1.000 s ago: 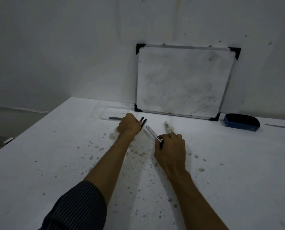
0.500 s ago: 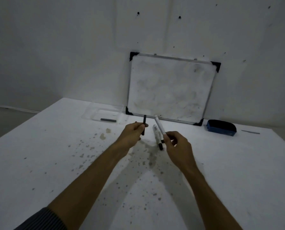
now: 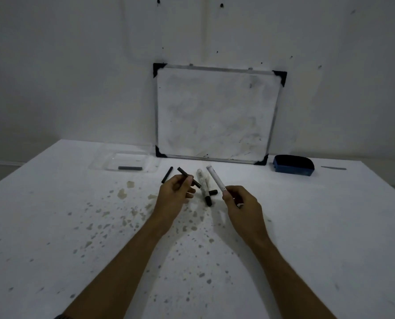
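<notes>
My left hand (image 3: 174,194) pinches a short black stick (image 3: 187,177), maybe a marker cap, lifted off the table. My right hand (image 3: 241,203) holds a white marker body (image 3: 216,178) by its lower end, pointing up and left. Between the hands a second white marker (image 3: 203,183) with a black end lies on the white table (image 3: 307,226), a small black cap (image 3: 213,192) beside it. Another black stick (image 3: 167,174) lies left of my left hand.
A whiteboard (image 3: 214,113) with black corners leans on the wall at the table's back. A blue eraser (image 3: 293,165) sits right of it. A clear plastic tray (image 3: 122,161) holding a dark stick (image 3: 130,168) stands at the back left. Brown stains dot the tabletop.
Both hands have lifted off the table and drawn back toward me, each carrying its piece. The view has tilted up. One black stick stayed on the table.
</notes>
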`<action>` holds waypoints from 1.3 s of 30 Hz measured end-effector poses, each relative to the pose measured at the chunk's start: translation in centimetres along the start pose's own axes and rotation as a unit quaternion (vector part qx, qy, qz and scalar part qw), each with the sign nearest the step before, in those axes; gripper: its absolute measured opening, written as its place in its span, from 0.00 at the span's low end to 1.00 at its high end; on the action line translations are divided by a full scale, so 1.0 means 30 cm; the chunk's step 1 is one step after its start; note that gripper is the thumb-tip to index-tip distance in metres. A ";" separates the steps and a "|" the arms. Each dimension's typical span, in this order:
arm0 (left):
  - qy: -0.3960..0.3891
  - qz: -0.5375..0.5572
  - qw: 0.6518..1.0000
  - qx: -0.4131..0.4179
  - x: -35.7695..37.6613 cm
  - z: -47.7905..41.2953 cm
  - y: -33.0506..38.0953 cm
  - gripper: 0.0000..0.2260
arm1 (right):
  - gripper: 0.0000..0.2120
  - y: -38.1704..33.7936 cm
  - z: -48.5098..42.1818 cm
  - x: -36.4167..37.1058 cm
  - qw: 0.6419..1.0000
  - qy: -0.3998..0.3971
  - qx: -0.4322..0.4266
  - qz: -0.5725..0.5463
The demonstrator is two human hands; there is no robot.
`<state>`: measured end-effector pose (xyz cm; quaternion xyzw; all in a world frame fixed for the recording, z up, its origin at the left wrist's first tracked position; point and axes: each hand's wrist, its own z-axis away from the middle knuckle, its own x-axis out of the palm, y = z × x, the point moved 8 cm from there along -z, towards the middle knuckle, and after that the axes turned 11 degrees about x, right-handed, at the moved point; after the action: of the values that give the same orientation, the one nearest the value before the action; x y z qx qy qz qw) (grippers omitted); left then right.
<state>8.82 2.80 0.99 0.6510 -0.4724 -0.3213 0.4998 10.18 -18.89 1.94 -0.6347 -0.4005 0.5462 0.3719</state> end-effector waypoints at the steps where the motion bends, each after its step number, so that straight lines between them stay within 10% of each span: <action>1: 0.009 0.016 1.000 -0.006 -0.003 -0.001 -0.003 0.08 | 0.09 0.005 -0.002 -0.001 1.000 -0.001 0.002 -0.001; 39: -0.026 -0.045 0.998 0.048 0.017 0.001 0.013 0.09 | 0.06 -0.024 0.012 -0.031 0.997 0.046 -0.068 0.010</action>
<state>8.86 2.28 1.39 0.6863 -0.4700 -0.3374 0.4407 9.67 -19.45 2.93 -0.6869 -0.4127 0.4915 0.3410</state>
